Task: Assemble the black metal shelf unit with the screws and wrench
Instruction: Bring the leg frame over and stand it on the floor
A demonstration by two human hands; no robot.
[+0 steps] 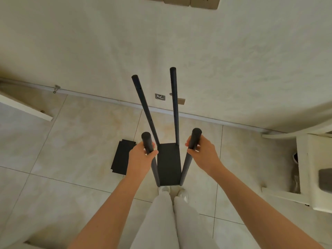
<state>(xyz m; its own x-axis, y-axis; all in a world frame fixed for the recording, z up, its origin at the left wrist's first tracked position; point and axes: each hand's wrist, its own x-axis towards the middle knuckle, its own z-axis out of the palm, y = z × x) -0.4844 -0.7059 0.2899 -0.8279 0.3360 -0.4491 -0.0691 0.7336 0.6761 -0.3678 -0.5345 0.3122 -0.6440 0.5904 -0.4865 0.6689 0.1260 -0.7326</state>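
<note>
Head view: beige glossy tiled floor (71, 141) meets a cream plaster wall (89, 51), with a pale pipe (107, 99) along the joint. White cabinet (305, 168) at right, white board edge (23, 106) at left.

Black metal shelf unit (168, 164) stands on the tiles just in front of the person's white shoes (183, 194). Long axis is vertical: four round posts point up toward the camera. The bottom plate's long side runs toward the wall.

Left hand (141, 157) is wrapped around the near-left post (146, 141). Right hand (203, 151) grips the near-right post (195, 136) just below its top.

A loose flat black metal panel (121, 157) lies on the floor left of the unit.
</note>
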